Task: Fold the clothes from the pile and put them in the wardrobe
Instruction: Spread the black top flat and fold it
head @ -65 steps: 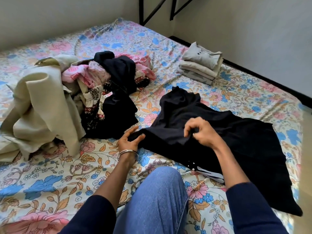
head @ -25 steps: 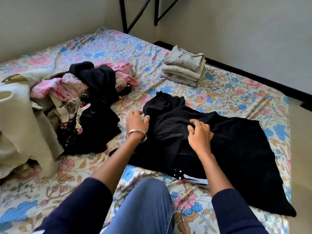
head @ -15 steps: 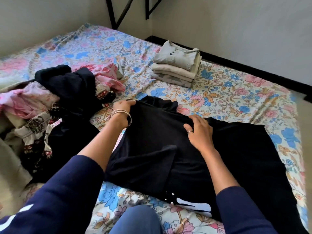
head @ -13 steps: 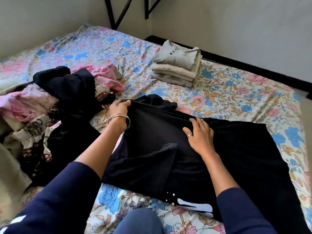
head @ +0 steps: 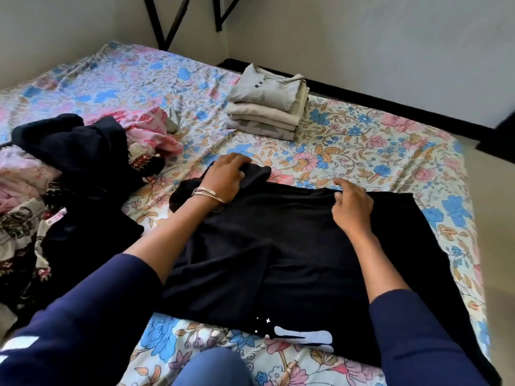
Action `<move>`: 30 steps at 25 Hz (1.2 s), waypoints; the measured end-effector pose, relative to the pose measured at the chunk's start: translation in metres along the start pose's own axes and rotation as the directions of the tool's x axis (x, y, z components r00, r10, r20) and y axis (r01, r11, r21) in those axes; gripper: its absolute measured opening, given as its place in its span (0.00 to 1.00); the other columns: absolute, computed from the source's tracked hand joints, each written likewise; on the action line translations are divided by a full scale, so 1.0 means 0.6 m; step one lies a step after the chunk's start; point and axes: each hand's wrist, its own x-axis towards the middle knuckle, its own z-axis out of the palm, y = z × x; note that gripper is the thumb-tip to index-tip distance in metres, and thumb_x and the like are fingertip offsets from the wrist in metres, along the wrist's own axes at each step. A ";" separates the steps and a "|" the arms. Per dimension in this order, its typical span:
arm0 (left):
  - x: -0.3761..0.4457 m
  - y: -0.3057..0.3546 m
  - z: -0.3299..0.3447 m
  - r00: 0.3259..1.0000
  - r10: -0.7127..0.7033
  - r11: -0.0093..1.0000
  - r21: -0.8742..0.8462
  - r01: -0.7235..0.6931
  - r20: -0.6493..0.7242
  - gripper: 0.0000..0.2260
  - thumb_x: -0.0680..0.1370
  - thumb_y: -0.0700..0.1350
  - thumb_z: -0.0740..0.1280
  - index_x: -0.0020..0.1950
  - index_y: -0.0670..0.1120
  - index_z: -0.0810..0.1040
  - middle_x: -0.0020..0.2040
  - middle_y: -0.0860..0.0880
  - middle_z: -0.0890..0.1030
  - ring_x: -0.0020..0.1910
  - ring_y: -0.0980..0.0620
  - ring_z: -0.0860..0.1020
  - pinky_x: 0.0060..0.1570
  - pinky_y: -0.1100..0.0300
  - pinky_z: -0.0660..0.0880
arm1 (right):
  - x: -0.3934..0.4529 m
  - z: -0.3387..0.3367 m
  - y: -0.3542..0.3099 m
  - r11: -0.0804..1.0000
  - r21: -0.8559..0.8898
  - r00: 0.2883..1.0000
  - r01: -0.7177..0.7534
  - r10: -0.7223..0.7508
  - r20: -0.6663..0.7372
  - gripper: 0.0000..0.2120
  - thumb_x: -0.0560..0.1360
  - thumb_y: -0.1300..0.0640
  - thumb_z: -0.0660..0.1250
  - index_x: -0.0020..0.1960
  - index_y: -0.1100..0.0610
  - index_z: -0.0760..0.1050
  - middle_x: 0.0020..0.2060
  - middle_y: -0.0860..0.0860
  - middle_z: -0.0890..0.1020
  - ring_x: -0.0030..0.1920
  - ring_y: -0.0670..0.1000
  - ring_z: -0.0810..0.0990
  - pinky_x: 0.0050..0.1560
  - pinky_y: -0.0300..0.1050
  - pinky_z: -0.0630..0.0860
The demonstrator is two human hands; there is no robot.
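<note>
Floral bed sheet (head: 348, 140), blue, pink and orange blooms, covers a mattress set in a pale-walled corner. Black garment (head: 292, 246), spread flat on the near right part of the sheet, white print at its near hem. Pile (head: 64, 174) of unfolded clothes, left side: black, pink and patterned pieces, heaped. Folded stack (head: 267, 110), beige and grey, far centre, well apart from the garment; top piece shows two dark buttons. Left hand (head: 227, 176), bangles at the wrist, fingers curled and gripping the garment's far left corner. Right hand (head: 349, 203), ring on one finger, fingers bent, pinching the garment's far edge. Navy sleeves on both forearms; blue denim knee at the bottom edge.
</note>
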 end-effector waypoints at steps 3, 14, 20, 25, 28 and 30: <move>0.048 0.029 0.044 0.884 0.141 0.924 0.262 -0.280 0.446 0.27 0.79 0.40 0.61 0.76 0.57 0.59 0.77 0.54 0.60 0.77 0.47 0.54 0.74 0.41 0.49 | 0.024 -0.033 0.059 0.969 -0.244 0.978 0.046 0.007 0.210 0.19 0.80 0.59 0.60 0.71 0.51 0.68 0.68 0.51 0.71 0.72 0.55 0.61 0.72 0.61 0.49; 0.128 0.036 0.037 0.978 0.204 0.810 0.552 -0.197 0.049 0.14 0.76 0.53 0.67 0.53 0.44 0.80 0.54 0.41 0.77 0.67 0.41 0.67 0.67 0.40 0.53 | 0.131 -0.128 0.119 0.877 -0.477 0.958 0.064 0.081 0.277 0.14 0.77 0.44 0.66 0.56 0.52 0.79 0.64 0.53 0.74 0.72 0.55 0.61 0.70 0.68 0.44; 0.114 0.038 0.068 0.988 0.148 0.804 0.576 -0.149 0.048 0.13 0.78 0.51 0.65 0.56 0.44 0.78 0.57 0.44 0.78 0.69 0.42 0.66 0.69 0.40 0.44 | 0.115 -0.150 0.176 0.974 -0.224 0.943 0.021 0.055 0.329 0.15 0.70 0.41 0.73 0.47 0.47 0.72 0.49 0.47 0.78 0.60 0.52 0.72 0.61 0.53 0.53; 0.103 0.039 0.057 0.986 0.168 0.807 0.574 -0.136 -0.004 0.10 0.75 0.47 0.68 0.53 0.42 0.80 0.51 0.37 0.80 0.65 0.37 0.70 0.69 0.39 0.50 | 0.122 -0.180 0.171 0.711 -0.695 0.970 0.108 0.076 0.229 0.07 0.73 0.44 0.71 0.47 0.46 0.79 0.50 0.48 0.80 0.65 0.53 0.67 0.69 0.62 0.51; 0.104 0.040 0.036 0.983 0.181 0.822 0.547 -0.158 0.011 0.10 0.77 0.45 0.67 0.53 0.40 0.78 0.48 0.35 0.79 0.60 0.35 0.73 0.67 0.40 0.61 | 0.105 -0.178 0.181 0.693 -0.721 0.993 -0.010 0.093 0.076 0.10 0.77 0.48 0.67 0.51 0.54 0.79 0.53 0.51 0.79 0.64 0.56 0.69 0.68 0.69 0.55; 0.104 0.050 0.025 0.989 0.127 0.846 0.512 -0.149 0.078 0.11 0.80 0.45 0.63 0.58 0.40 0.75 0.51 0.36 0.77 0.57 0.36 0.74 0.60 0.44 0.68 | 0.094 -0.178 0.191 0.756 -0.655 0.989 0.006 0.092 0.115 0.16 0.78 0.44 0.63 0.51 0.57 0.76 0.51 0.51 0.77 0.61 0.56 0.72 0.66 0.68 0.57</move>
